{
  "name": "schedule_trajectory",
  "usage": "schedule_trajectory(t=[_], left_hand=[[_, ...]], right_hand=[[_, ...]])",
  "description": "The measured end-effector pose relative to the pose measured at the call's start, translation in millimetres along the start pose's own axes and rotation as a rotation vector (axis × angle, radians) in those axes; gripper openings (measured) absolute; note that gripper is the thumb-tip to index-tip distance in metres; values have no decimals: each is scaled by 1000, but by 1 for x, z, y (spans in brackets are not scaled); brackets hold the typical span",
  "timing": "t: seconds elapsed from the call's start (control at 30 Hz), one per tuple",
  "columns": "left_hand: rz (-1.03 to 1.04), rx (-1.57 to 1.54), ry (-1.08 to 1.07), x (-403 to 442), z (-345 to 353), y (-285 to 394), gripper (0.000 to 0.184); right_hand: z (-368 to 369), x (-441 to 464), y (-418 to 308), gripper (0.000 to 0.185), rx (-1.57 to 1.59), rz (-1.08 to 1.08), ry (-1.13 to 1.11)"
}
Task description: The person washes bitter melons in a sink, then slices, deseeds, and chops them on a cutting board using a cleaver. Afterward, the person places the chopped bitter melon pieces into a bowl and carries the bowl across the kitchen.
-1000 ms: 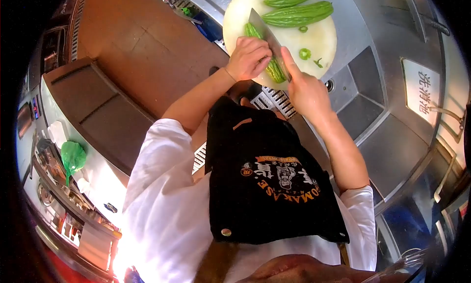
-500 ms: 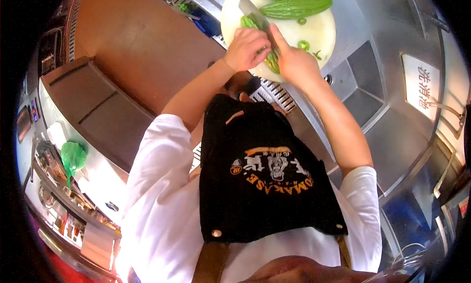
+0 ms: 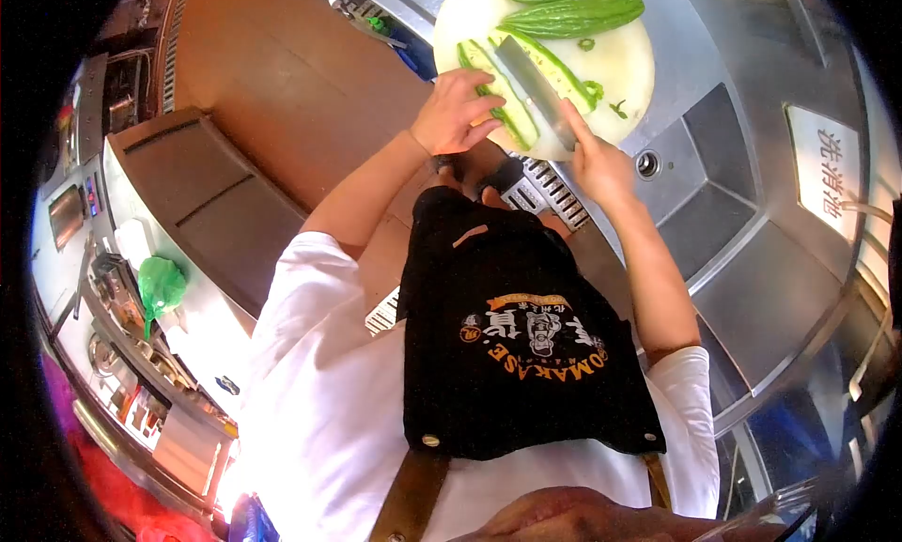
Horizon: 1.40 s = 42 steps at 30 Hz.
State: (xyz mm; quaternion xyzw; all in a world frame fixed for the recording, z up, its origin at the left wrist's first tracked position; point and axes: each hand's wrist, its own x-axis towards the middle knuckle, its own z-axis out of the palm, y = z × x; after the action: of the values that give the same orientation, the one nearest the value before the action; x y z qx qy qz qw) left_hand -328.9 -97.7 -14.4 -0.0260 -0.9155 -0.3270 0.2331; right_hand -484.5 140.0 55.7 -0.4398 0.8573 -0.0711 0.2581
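A round white cutting board (image 3: 631, 72) lies at the top of the head view. On it, a ridged green gourd is split lengthwise into a left half (image 3: 515, 117) and a right half (image 3: 554, 61), pale cut faces up. My left hand (image 3: 458, 113) rests at the left half, its fingers spread and touching it. My right hand (image 3: 601, 164) grips the handle of a broad-bladed kitchen knife (image 3: 534, 80). The blade lies between the halves, partly over the right one. Whole green gourds (image 3: 575, 16) lie at the board's far side, near small green scraps (image 3: 617, 109).
A metal sink (image 3: 700, 180) with a drain (image 3: 647, 164) adjoins the board on the right. A sign (image 3: 823, 171) is on the metal wall beyond. A brown-topped counter (image 3: 202, 190) stands at left, with a green bag (image 3: 161, 286) beyond it.
The gourd under the knife has parted into two halves with their cut faces showing. My left hand has opened and moved down-left; my right hand has drawn the knife down-right. The view has shifted slightly.
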Motion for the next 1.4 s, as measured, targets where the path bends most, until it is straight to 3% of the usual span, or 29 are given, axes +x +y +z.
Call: schedule_trajectory(t=[0.3,0.9,1.27,1.33,1.4], left_hand=[[19,12,-91,6,5,-13,34],[16,3,-175,7,10,-25,31],[32,8,-83,9,11,-26,28],[34,18,-82,9,11,-27,26],[27,25,-61,9,10,-25,26]], right_hand=[[-26,-9,-39,85,-93,20,53],[-36,47,-76,84,-118,-67,-133],[-28,22,-58,85,-176,-53,-194],[-6,26,-50,87,-164,-46,-173],[15,33,-42,84,-44,-132,9]])
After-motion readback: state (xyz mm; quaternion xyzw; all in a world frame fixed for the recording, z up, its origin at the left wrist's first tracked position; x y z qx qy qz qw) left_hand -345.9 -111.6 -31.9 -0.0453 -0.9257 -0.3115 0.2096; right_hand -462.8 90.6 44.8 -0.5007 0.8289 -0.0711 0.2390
